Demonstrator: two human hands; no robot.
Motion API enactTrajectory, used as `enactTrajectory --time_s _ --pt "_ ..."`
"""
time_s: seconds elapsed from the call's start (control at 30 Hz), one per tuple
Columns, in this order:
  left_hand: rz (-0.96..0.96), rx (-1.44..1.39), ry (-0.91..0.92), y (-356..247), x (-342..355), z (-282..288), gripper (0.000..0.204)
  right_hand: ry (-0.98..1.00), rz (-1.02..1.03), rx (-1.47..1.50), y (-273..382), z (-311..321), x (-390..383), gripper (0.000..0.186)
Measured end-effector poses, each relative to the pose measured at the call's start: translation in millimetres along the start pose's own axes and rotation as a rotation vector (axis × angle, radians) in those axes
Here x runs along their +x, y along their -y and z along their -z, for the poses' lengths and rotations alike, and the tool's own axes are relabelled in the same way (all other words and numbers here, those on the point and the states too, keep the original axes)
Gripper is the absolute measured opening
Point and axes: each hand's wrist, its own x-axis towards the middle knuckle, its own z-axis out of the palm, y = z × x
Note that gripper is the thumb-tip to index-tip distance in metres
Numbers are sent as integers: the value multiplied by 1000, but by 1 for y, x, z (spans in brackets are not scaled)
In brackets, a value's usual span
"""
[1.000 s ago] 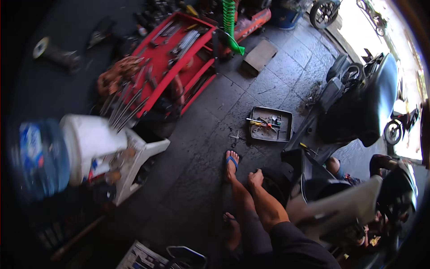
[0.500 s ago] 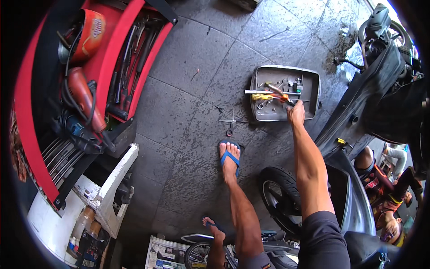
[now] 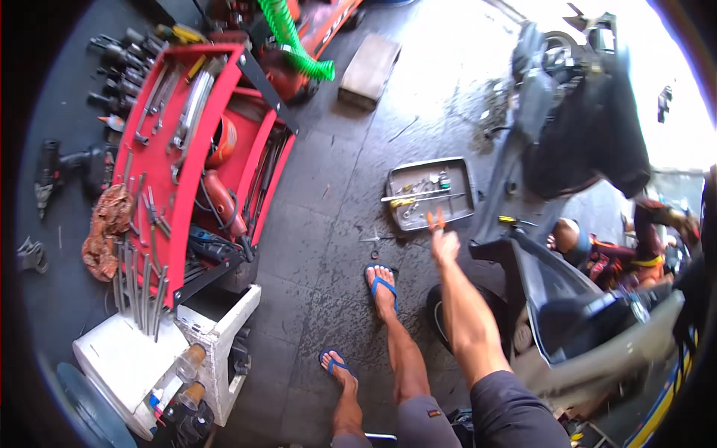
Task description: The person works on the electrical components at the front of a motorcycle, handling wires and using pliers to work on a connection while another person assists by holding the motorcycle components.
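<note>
My right hand (image 3: pixel 446 246) is closed on orange-handled pliers (image 3: pixel 436 219), just at the near side of a grey metal tray (image 3: pixel 461 213). In the tray lie small metal parts (image 3: pixel 424 187), a long screwdriver (image 3: pixel 414 197) and a yellow-handled tool (image 3: pixel 403 204). A cross-shaped wrench (image 3: pixel 376 239) lies on the floor near my sandalled foot (image 3: pixel 382 287). My left hand is not in view.
A red tool cart (image 3: pixel 168 224) and white stand (image 3: pixel 231 321) are at left, a grey block (image 3: pixel 370 67) and green hose (image 3: pixel 314 67) at the back. A scooter (image 3: pixel 582 134) and loose wheel (image 3: pixel 441 321) are at right, with another person (image 3: pixel 612 257) low beside the scooter.
My right hand went out to the tray and now has orange pliers raised clear of the things in it, at the tray's near edge. The camera's view has shifted.
</note>
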Motion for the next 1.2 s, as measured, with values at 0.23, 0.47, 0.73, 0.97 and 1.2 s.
enactTrajectory --time_s 0.23,0.47,0.73,0.97,1.2 --pt "-252 -108 -154 90 -16 43 38 181 331 93 -80 122 -278 40" --pt "-1338 -178 -304 -48 -83 183 38 825 605 12 -146 286 -512 49" --pt "-982 -161 384 -81 -132 107 37 845 461 553 -202 428 -525 60" --pt "-517 -688 612 -214 -271 71 40 830 615 445 -303 523 -469 73" --pt "-392 -948 846 -290 -377 -3 37 572 675 683 -374 586 -399 51"
